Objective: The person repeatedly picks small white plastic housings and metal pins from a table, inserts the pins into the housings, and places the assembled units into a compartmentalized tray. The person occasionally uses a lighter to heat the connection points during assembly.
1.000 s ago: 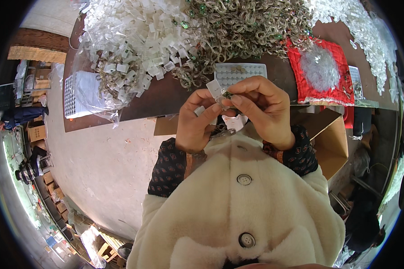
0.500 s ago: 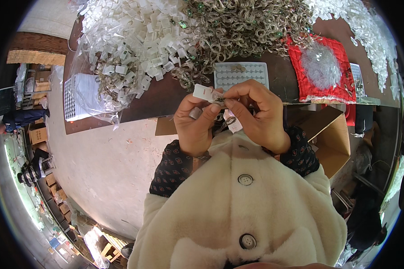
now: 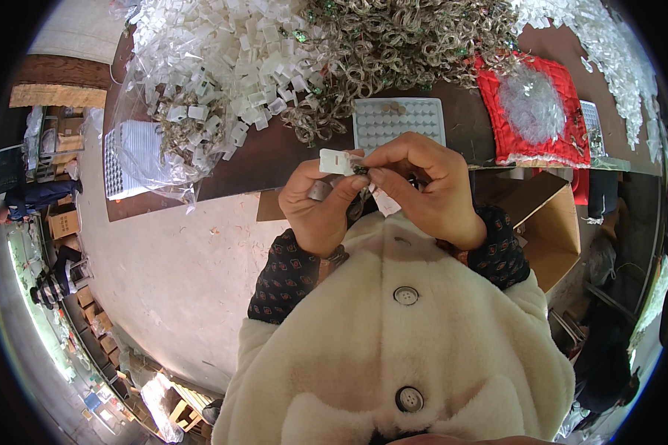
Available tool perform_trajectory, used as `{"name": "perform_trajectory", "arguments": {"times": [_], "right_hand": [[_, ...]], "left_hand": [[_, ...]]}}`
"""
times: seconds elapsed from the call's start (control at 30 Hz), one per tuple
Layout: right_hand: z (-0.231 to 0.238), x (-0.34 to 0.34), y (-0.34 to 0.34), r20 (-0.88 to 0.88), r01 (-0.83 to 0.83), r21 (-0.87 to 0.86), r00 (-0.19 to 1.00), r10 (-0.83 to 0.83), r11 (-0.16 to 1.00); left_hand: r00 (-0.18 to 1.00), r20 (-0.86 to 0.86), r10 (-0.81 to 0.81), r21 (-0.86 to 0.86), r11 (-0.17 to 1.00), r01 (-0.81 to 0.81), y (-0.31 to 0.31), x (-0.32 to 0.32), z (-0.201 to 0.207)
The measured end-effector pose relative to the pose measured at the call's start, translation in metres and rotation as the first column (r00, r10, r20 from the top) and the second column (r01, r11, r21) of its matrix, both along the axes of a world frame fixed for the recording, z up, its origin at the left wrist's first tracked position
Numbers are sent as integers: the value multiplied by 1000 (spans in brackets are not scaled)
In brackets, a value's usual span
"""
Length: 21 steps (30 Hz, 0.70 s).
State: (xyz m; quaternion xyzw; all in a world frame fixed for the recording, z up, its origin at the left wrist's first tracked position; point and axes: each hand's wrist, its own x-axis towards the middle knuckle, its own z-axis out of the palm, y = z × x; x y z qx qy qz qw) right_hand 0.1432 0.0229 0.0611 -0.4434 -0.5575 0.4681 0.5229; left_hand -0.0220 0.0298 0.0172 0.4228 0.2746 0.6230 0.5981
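Observation:
My left hand (image 3: 315, 219) is closed around a small white plastic case (image 3: 335, 162) with a slot in its face, held between thumb and fingers above my lap. A pale, rounded piece (image 3: 320, 190) is tucked in the same hand's curled fingers. My right hand (image 3: 436, 194) pinches at the case's right end; its thumb and forefinger hide what lies between them. Thin coiled wire shows dimly under the fingertips. Another white piece (image 3: 385, 202) hangs below, between the hands. Just beyond is a pale tray (image 3: 362, 133) with rows of round pockets and a few coin-like discs.
White plastic cases (image 3: 223, 67) are heaped at the far left of the brown table, beside a pile of coiled wires (image 3: 416, 44). Clear strips lie on a red cloth (image 3: 571, 137) at right. Stacked trays (image 3: 133, 163) sit far left; an open cardboard box (image 3: 560, 230) stands under the table.
The white case has turned so its slotted face shows more squarely, and it sits slightly lower. Both hands remain together in nearly the same place.

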Motion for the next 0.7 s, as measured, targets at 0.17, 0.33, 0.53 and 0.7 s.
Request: {"name": "perform_trajectory", "arguments": {"times": [0.17, 0.33, 0.53, 0.7], "right_hand": [[-2, -1, 0, -41, -56, 29, 998, 57, 998], [-8, -12, -4, -52, -24, -8, 998, 24, 1000], [-14, -23, -1, -141, 44, -57, 989, -52, 997], [-4, -22, 0, -177, 16, -80, 984, -30, 997]], "left_hand": [[998, 48, 28, 21, 999, -29, 1, 0, -2], [989, 133, 64, -80, 995, -54, -6, 9, -1], [976, 167, 138, -149, 982, -114, -7, 16, 1], [982, 138, 131, -90, 989, -119, -5, 13, 3]]}}
